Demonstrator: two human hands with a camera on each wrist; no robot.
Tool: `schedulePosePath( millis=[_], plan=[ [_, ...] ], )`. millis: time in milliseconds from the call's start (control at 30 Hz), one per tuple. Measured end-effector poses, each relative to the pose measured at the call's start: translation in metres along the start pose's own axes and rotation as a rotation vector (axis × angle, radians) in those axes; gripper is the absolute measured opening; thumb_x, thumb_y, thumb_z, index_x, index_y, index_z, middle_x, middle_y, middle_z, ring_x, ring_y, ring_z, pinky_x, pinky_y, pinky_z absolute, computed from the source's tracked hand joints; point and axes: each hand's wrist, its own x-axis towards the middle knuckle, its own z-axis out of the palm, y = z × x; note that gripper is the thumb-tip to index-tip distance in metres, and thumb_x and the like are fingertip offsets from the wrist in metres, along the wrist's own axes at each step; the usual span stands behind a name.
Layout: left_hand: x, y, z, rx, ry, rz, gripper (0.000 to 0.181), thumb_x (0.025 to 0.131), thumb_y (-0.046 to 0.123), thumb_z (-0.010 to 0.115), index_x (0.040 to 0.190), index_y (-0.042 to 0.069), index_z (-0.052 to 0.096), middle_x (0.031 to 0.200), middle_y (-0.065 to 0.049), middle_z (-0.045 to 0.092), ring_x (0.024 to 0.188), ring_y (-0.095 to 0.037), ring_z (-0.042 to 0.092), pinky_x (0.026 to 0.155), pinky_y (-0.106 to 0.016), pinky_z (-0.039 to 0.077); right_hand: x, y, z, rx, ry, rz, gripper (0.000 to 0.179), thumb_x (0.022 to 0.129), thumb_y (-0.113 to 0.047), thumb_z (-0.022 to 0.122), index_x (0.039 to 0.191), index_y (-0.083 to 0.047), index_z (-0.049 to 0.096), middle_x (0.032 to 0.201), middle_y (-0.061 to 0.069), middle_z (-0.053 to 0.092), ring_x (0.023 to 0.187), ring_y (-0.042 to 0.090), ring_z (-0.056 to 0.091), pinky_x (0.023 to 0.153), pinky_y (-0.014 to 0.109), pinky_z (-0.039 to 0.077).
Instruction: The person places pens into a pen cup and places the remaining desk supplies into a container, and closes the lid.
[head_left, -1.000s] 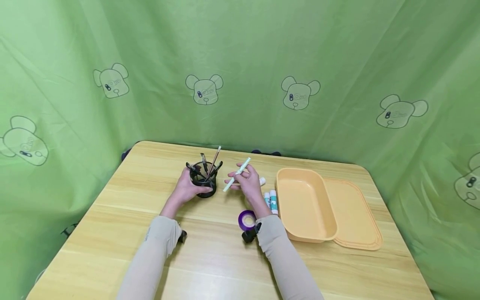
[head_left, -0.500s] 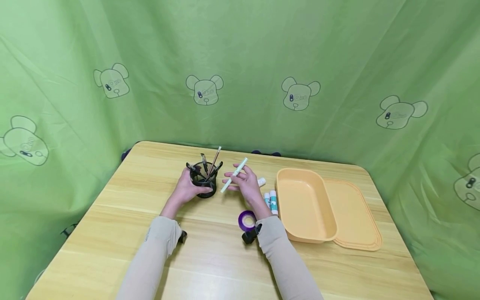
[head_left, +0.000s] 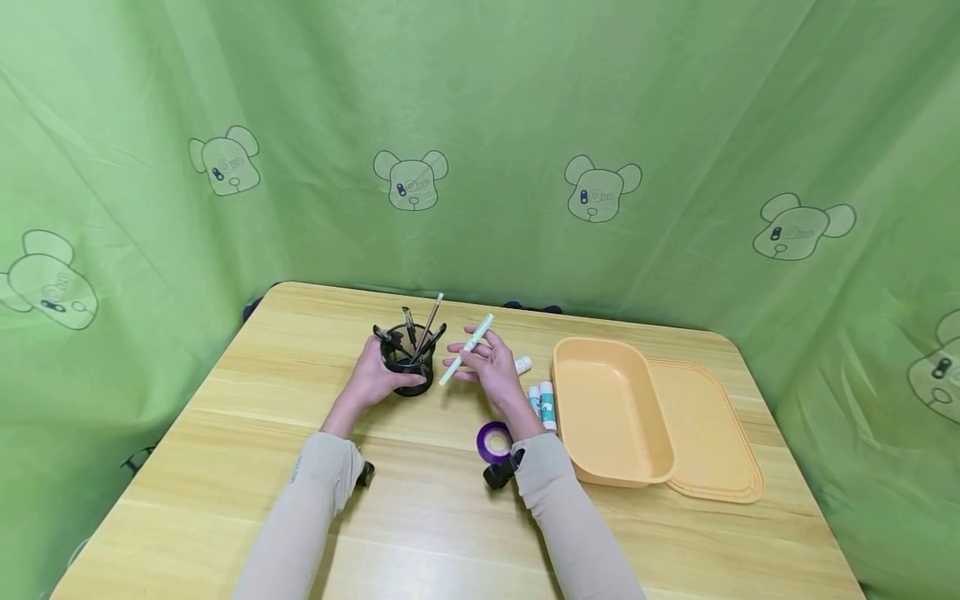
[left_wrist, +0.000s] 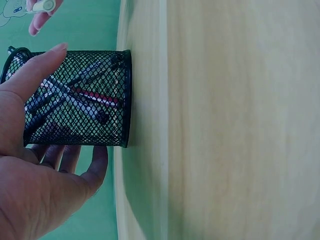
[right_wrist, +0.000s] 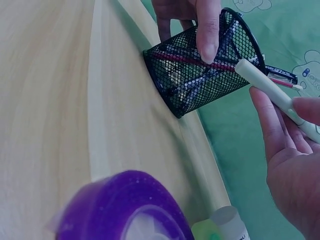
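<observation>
My left hand grips a black mesh pen holder around its side, thumb on the near side and fingers behind. Several dark pens and a pencil with a pale end stand leaning in the holder. Just right of its rim, my right hand pinches a pale green marker between thumb and fingers. That marker slants, its lower end toward the holder; in the right wrist view this end overlaps the rim.
A purple tape roll lies by the right wrist. Glue sticks lie beside an orange box, with another white-capped stick behind the right hand. The box lid lies flat, partly under the box. Green curtain hangs behind the table.
My right hand has shifted slightly left with the marker, bringing it nearer the pen holder. The left hand and holder stay in place.
</observation>
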Motion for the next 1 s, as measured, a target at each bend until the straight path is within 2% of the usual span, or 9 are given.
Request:
schedulePosePath(
  millis=[200, 300, 500, 800, 900, 1000],
  plan=[
    [-0.001, 0.000, 0.000, -0.004, 0.003, -0.011, 0.098, 0.065, 0.009, 0.097, 0.147, 0.004, 0.044, 0.148, -0.022, 0.049, 0.138, -0.039, 0.048, 0.125, -0.053, 0.032, -0.001, -0.004, 0.002, 0.021, 0.000, -0.009, 0.048, 0.100, 0.007, 0.056, 0.145, -0.008, 0.049, 0.121, 0.026, 0.070, 0.093, 0.028, 0.078, 0.083, 0.038, 0.065],
    [-0.002, 0.001, 0.000, 0.008, 0.007, -0.014, 0.099, 0.065, 0.010, 0.097, 0.147, 0.003, 0.043, 0.148, -0.022, 0.048, 0.138, -0.040, 0.048, 0.125, -0.055, 0.032, -0.002, -0.006, 0.003, 0.029, 0.003, -0.013, 0.049, 0.100, 0.007, 0.056, 0.145, -0.009, 0.049, 0.121, 0.026, 0.069, 0.090, 0.023, 0.078, 0.083, 0.038, 0.065],
    [-0.003, 0.001, 0.004, 0.042, 0.045, -0.033, 0.101, 0.063, 0.017, 0.099, 0.145, 0.002, 0.042, 0.144, -0.020, 0.050, 0.136, -0.040, 0.049, 0.123, -0.054, 0.036, -0.002, -0.011, 0.004, 0.048, 0.010, -0.019, 0.049, 0.099, 0.006, 0.058, 0.145, -0.010, 0.050, 0.120, 0.025, 0.069, 0.090, 0.022, 0.078, 0.083, 0.037, 0.065],
    [-0.005, 0.005, 0.013, 0.120, 0.130, -0.022, 0.104, 0.057, 0.026, 0.103, 0.141, 0.003, 0.046, 0.139, -0.018, 0.053, 0.133, -0.038, 0.053, 0.120, -0.052, 0.041, 0.000, -0.016, 0.006, 0.053, 0.018, -0.075, 0.053, 0.097, 0.008, 0.061, 0.148, -0.002, 0.048, 0.105, 0.009, 0.061, 0.091, 0.027, 0.076, 0.081, 0.038, 0.065],
    [-0.007, 0.005, 0.014, 0.133, 0.123, -0.003, 0.104, 0.056, 0.023, 0.103, 0.143, 0.004, 0.048, 0.141, -0.020, 0.054, 0.134, -0.038, 0.052, 0.121, -0.052, 0.039, -0.001, -0.017, 0.009, 0.067, 0.033, -0.088, 0.052, 0.097, 0.008, 0.061, 0.146, -0.003, 0.050, 0.102, 0.008, 0.060, 0.089, 0.026, 0.076, 0.081, 0.038, 0.065],
    [-0.008, 0.004, 0.014, 0.110, 0.099, 0.012, 0.105, 0.057, 0.017, 0.103, 0.145, 0.005, 0.047, 0.144, -0.020, 0.052, 0.135, -0.037, 0.050, 0.123, -0.052, 0.037, 0.000, -0.020, 0.010, 0.068, 0.054, -0.106, 0.051, 0.097, 0.007, 0.063, 0.145, -0.008, 0.053, 0.102, 0.008, 0.060, 0.096, 0.033, 0.076, 0.083, 0.038, 0.065]
  ],
)
